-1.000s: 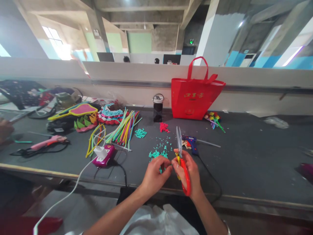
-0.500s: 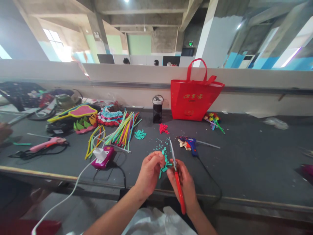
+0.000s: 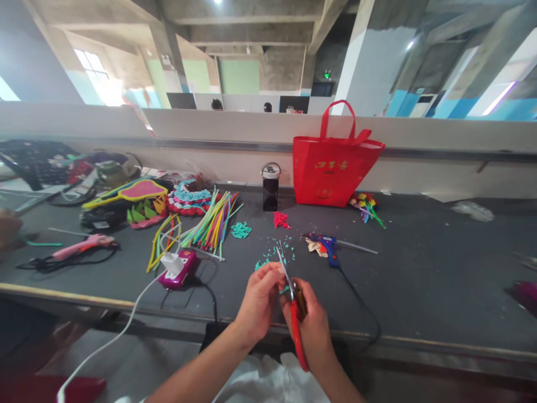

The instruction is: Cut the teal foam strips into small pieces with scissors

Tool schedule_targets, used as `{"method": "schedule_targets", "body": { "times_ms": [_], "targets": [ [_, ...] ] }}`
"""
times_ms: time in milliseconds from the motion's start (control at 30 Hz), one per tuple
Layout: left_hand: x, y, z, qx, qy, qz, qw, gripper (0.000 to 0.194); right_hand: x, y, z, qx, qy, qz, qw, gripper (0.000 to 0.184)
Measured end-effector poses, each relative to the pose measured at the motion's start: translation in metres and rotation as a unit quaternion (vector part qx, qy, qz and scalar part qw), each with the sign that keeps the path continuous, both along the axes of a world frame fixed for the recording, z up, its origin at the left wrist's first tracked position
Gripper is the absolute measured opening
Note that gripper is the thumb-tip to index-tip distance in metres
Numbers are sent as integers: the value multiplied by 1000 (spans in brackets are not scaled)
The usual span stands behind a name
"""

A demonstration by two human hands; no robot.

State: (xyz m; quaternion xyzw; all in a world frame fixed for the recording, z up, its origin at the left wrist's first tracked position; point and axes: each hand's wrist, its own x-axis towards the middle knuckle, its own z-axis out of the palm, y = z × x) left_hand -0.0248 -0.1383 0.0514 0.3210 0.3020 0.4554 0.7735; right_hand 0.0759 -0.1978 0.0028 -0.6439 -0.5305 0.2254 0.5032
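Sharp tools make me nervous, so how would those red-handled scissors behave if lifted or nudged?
The scissors would likely feel stiff: their long blades look metallic and straight. The blades might swing if held loosely, since they stand slightly apart. Laid flat and nudged, they'd probably slide rather than roll, given that long, slim shape.

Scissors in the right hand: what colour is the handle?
The scissors' handle is red, best seen in the head view.

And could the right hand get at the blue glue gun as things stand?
Probably not until freed: the right hand holds the red-handled scissors, though nothing visible blocks its way to the blue glue gun.
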Motion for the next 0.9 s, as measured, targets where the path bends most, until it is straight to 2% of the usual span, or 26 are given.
{"method": "schedule_targets", "body": {
  "times_ms": [267, 900],
  "targets": [
    [2, -2, -4, 5, 1, 3, 1000, 12, -1, 0, 6, 12, -11, -22, 1000, 34],
    [4, -2, 0, 4, 22, 7, 1000, 13, 0, -1, 7, 6, 36, 2, 999, 27]
  ]
}}
